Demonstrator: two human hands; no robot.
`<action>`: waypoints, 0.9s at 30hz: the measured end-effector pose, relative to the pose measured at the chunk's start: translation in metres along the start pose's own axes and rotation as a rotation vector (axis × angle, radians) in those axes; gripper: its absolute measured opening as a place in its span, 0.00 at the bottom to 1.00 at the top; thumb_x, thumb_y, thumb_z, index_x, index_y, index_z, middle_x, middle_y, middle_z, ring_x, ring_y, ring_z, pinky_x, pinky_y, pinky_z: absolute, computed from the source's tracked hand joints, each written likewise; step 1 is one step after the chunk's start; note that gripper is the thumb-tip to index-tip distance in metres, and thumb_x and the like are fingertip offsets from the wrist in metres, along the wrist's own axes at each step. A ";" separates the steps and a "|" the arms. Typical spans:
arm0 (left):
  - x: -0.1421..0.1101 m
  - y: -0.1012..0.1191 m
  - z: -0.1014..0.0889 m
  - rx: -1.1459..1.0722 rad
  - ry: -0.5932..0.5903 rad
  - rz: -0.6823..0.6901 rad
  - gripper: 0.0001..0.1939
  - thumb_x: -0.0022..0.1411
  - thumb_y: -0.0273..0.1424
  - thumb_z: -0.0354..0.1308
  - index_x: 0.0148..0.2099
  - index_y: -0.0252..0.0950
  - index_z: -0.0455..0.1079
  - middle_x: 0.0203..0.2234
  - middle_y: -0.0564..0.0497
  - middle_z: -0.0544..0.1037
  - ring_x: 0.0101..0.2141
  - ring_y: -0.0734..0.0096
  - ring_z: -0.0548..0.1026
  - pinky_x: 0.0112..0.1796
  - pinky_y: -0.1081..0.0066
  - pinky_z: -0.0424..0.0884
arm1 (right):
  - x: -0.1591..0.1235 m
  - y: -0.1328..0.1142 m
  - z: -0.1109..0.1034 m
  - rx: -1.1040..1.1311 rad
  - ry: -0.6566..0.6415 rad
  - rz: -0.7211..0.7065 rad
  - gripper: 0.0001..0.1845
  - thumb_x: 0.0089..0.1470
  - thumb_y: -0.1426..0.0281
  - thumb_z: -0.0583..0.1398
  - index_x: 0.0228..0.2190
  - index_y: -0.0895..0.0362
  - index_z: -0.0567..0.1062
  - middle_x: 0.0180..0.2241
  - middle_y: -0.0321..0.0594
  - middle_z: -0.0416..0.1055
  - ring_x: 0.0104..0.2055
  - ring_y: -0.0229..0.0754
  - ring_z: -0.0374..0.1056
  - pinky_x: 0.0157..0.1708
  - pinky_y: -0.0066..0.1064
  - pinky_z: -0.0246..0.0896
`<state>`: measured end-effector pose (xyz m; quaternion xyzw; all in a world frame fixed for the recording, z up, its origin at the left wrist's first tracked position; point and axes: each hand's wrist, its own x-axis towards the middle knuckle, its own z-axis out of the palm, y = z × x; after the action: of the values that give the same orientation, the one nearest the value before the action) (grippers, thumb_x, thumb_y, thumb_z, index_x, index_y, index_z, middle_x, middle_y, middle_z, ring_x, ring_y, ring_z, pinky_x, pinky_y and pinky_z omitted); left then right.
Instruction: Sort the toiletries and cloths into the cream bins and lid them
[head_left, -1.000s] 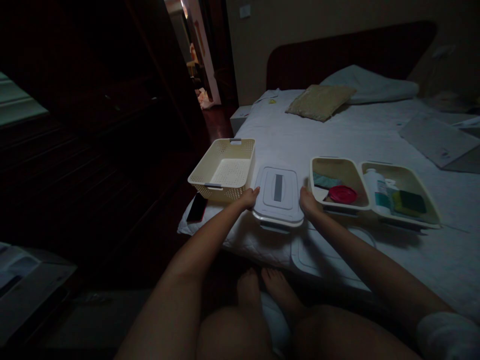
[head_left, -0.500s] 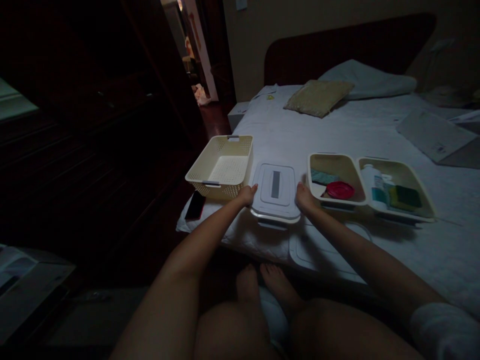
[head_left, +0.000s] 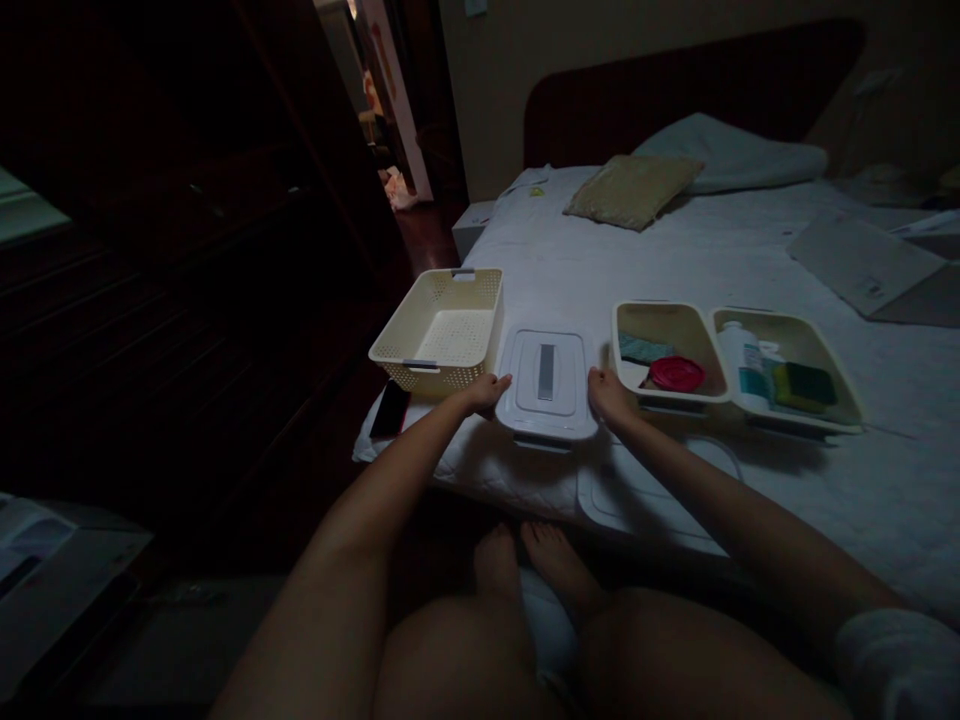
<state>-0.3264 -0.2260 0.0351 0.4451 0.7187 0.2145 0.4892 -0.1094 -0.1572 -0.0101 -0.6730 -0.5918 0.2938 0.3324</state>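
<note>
A lidded storage box [head_left: 525,402] with a grey strip on its white lid is between my hands at the bed's near edge. My left hand [head_left: 486,394] grips its left side, thumb up at the rim. On the opposite side, my right hand [head_left: 611,398] is closed at the rim, with its lower fingers hidden. To the left stands a cream perforated basket [head_left: 435,377]. Right of my right hand is an open bin [head_left: 667,398] holding a red item [head_left: 676,374] and a greenish cloth [head_left: 643,349]. Another bin [head_left: 825,425] beside it holds a white bottle [head_left: 744,365] and a sponge [head_left: 804,387].
A loose white lid [head_left: 622,490] lies on the bed under my right forearm. A dark phone [head_left: 391,410] rests by the basket. Farther back are a beige cushion [head_left: 634,190] and a grey flat panel [head_left: 862,262]. A carton [head_left: 67,560] stands at lower left.
The pale strip of box rim showing below the lid's near edge is now covered by the lid. Both hands stay on the box's sides. The view has shifted slightly.
</note>
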 end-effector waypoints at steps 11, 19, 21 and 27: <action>0.009 -0.004 0.007 0.175 0.080 0.017 0.27 0.63 0.47 0.41 0.38 0.27 0.68 0.20 0.46 0.73 0.20 0.66 0.74 0.26 0.69 0.70 | 0.002 0.008 0.008 -0.052 0.009 -0.107 0.17 0.56 0.61 0.46 0.28 0.56 0.69 0.30 0.47 0.71 0.36 0.46 0.67 0.39 0.35 0.59; -0.025 0.002 0.008 0.768 0.437 0.273 0.24 0.66 0.41 0.35 0.44 0.30 0.66 0.38 0.36 0.75 0.42 0.58 0.74 0.42 0.64 0.66 | -0.022 0.013 -0.004 -0.020 0.038 -0.396 0.23 0.57 0.61 0.45 0.46 0.63 0.65 0.45 0.54 0.67 0.49 0.49 0.63 0.50 0.43 0.56; -0.033 0.003 0.008 0.905 0.465 0.418 0.22 0.66 0.39 0.36 0.45 0.30 0.66 0.40 0.36 0.73 0.44 0.58 0.71 0.44 0.63 0.64 | -0.033 0.014 -0.011 -0.094 0.054 -0.594 0.24 0.57 0.60 0.47 0.48 0.64 0.64 0.49 0.56 0.63 0.53 0.50 0.59 0.52 0.46 0.53; -0.040 -0.007 0.003 1.210 0.250 1.046 0.21 0.65 0.37 0.40 0.52 0.30 0.64 0.53 0.37 0.65 0.55 0.55 0.59 0.55 0.58 0.50 | -0.056 0.011 -0.031 -0.306 -0.033 -1.107 0.22 0.56 0.62 0.52 0.49 0.61 0.66 0.52 0.56 0.61 0.55 0.52 0.56 0.52 0.47 0.54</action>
<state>-0.3220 -0.2637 0.0497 0.8840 0.4584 0.0380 -0.0841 -0.0854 -0.2163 0.0007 -0.2987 -0.8969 -0.0024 0.3262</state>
